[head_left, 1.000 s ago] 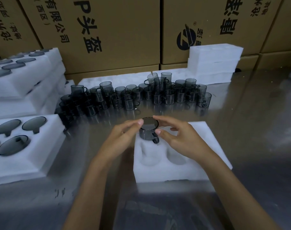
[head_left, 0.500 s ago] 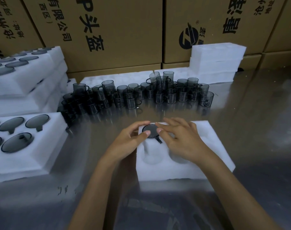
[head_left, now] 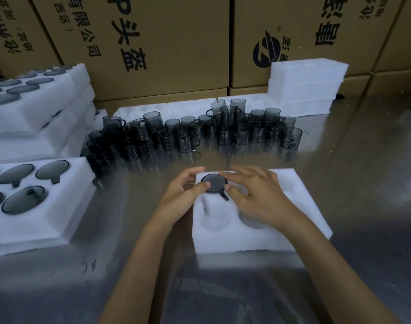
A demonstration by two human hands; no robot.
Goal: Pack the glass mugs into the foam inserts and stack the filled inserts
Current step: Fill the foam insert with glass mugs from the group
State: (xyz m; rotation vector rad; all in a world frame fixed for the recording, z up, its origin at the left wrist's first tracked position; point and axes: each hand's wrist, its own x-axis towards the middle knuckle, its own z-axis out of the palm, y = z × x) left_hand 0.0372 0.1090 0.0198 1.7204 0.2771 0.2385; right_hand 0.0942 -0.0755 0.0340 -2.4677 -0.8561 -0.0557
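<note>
Mug (head_left: 213,182) sat nearly seated in the foam insert (head_left: 291,202); left hand (head_left: 184,195) and right hand (head_left: 256,195) pinched its rim; next, likely a fresh mug.

smoked glossy glass mugs (head_left: 195,133); matt white foam insert (head_left: 258,235); shiny metal table (head_left: 363,183).

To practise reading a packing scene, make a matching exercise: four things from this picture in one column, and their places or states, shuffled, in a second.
Things
1. mug under the hands
2. loose mugs
3. empty foam blocks
4. filled insert

Places or states
A. stacked at the back right, by the cartons
B. sunk in a pocket of the near insert
C. at the left edge, dark mugs in its pockets
D. standing crowded on the metal table

Pairs: 1-B, 2-D, 3-A, 4-C
</note>
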